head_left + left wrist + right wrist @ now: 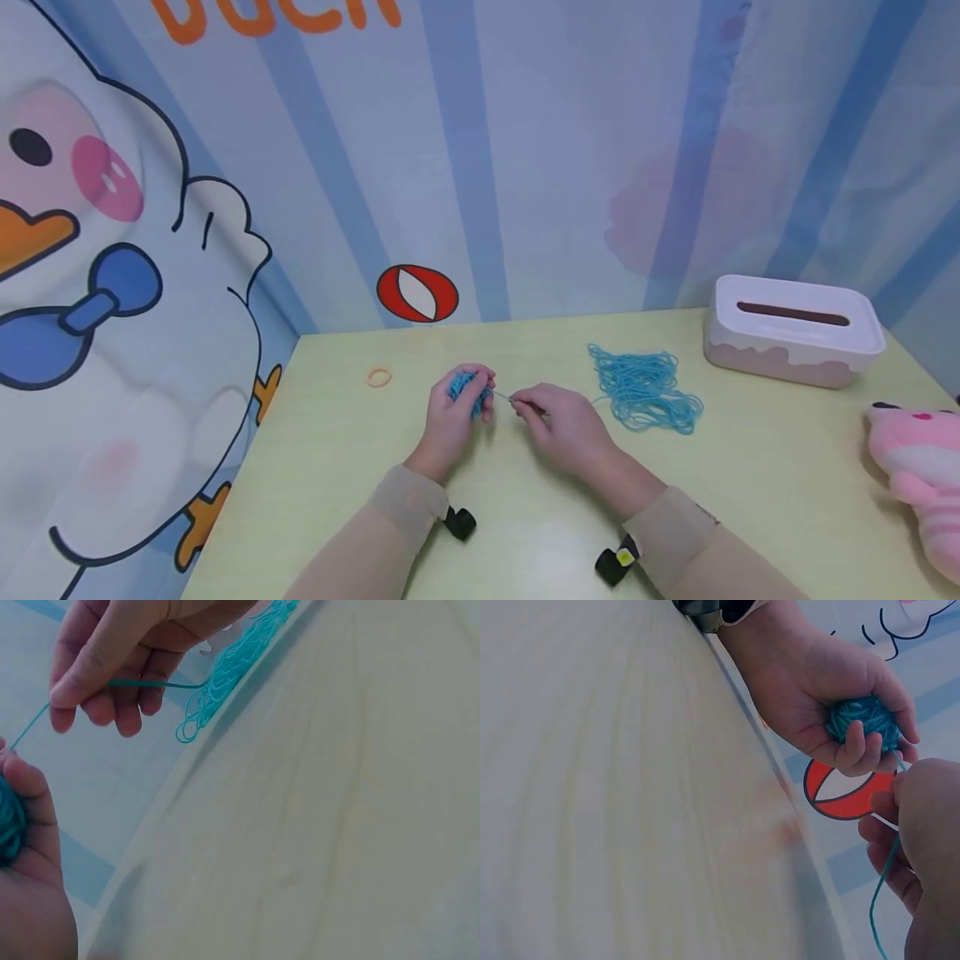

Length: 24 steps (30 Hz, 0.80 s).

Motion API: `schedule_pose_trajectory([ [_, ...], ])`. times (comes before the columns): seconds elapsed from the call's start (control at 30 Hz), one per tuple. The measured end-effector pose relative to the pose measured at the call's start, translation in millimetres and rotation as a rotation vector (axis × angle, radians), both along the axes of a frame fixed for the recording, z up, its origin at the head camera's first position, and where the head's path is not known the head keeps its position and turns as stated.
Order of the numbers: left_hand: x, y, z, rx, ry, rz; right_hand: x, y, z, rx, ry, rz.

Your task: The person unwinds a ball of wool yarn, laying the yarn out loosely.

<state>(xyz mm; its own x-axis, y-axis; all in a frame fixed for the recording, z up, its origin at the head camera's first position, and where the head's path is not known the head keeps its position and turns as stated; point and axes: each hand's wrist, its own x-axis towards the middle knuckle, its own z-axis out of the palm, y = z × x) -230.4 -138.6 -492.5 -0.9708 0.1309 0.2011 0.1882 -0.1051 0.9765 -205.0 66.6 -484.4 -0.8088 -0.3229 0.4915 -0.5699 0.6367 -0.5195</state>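
Observation:
A small ball of blue yarn (861, 722) sits in my left hand (450, 417), with the fingers and thumb curled round it. From the ball a short taut strand runs across to my right hand (562, 423), which pinches it between thumb and fingertips. Past the right hand, the strand (154, 684) leads on to a loose heap of the same blue yarn (647, 390) lying on the table to the right. In the right wrist view part of the ball is hidden behind the left fingers.
A pale ring (378, 377) lies on the table (337, 500) left of the hands. At the back right stands a white and pink tissue box (787, 329). A pink plush toy (922, 483) lies at the right edge. A printed curtain (555, 167) hangs behind the table.

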Motion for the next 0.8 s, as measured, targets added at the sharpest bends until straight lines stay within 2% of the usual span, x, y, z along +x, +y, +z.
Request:
schedule_pose_trajectory([
  [0.13, -0.2, -0.1, -0.1, -0.076, 0.008, 0.049, 3.7, 16, 0.5, -0.047, 0.041, -0.022],
  [0.23, -0.5, -0.5, -1.0, -0.096, 0.01, 0.069, 4.9, 30, -2.1, -0.086, 0.103, -0.025],
  [0.53, -0.9, -1.6, -4.3, -0.019, 0.01, 0.05, 3.3, 76, -11.8, -0.183, 0.329, -0.028],
  [0.67, -1.0, -1.4, -3.9, -0.014, 0.001, 0.062, 4.3, 94, -11.5, -0.2, 0.367, -0.049],
  [0.8, -1.4, -1.3, -4.5, -0.035, 0.026, 0.082, 8.2, 113, -10.6, -0.209, 0.356, -0.096],
])
